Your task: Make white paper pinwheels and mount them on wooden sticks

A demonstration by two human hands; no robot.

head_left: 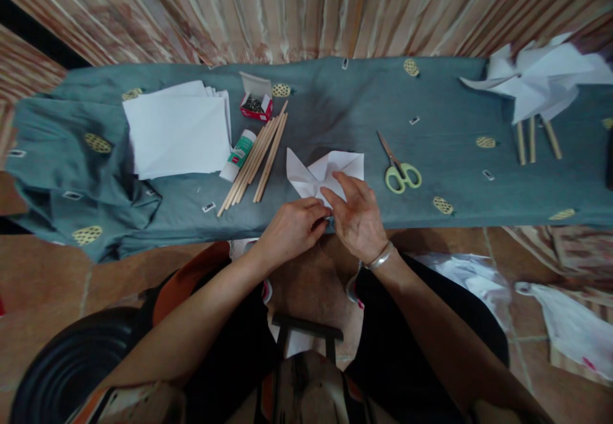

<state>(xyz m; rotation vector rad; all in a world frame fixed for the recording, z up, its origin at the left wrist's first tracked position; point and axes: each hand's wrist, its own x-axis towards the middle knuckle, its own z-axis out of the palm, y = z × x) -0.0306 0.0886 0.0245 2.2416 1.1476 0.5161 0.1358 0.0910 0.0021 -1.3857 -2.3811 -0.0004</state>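
Note:
A white paper pinwheel (301,174), with its blades partly folded inward, lies at the front edge of the cloth-covered table. My left hand (293,227) is closed, its fingertips pinching the paper's near side. My right hand (358,219), with a silver bracelet at the wrist, grips the paper from the right, its fingers bent over the folds. The fingertips of both hands nearly meet, and what lies between them is partly hidden. Green-handled scissors (401,175) rest to the right of my right hand. Several wooden sticks (261,152) lie to the left of the pinwheel.
A glue stick (239,154) lies beside the sticks, below an open red box (256,106) of small dark metal pieces. A stack of white paper (178,131) is at left. Finished pinwheels (546,79) with sticks lie far right. A black stool (71,373) stands on the floor.

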